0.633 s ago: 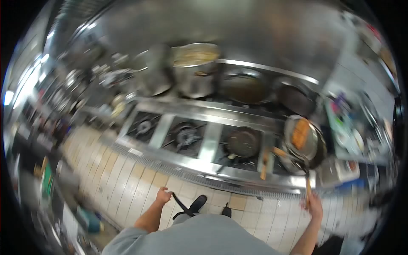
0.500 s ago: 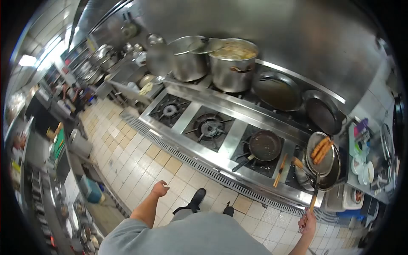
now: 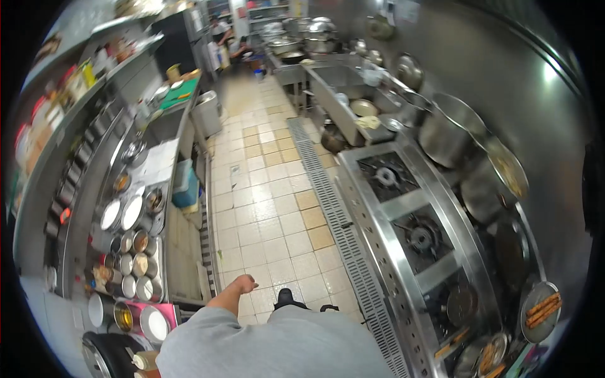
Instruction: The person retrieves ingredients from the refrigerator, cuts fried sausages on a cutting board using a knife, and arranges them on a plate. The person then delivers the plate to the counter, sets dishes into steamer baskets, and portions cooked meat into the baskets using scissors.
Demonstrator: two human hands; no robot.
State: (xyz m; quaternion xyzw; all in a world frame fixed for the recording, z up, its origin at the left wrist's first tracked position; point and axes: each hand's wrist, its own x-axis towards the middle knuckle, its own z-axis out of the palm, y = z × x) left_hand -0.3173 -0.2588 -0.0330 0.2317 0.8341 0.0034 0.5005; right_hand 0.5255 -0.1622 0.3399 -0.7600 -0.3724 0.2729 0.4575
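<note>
My left hand (image 3: 244,283) is low in the centre, above the tiled floor, with its fingers loosely curled and nothing visible in them. My right hand is out of view. At the lower right, a round strainer (image 3: 533,329) bears several long browned pieces (image 3: 543,310); its handle cannot be made out. Below and left of it, more browned food (image 3: 487,358) shows in a vessel at the stove's near end. A dark frying pan (image 3: 462,304) rests on the closest burner of the stove (image 3: 394,206).
Large stock pots (image 3: 450,129) stand along the right wall. On the left, a counter (image 3: 157,165) holds several metal containers (image 3: 140,264) and a green board (image 3: 179,94). A tiled aisle (image 3: 261,208) with a floor drain (image 3: 328,208) runs between. People (image 3: 222,34) are far back.
The view has swung left, from the stove towards the aisle. My right hand has gone out of view. The strainer with browned pieces now appears at the lower right edge.
</note>
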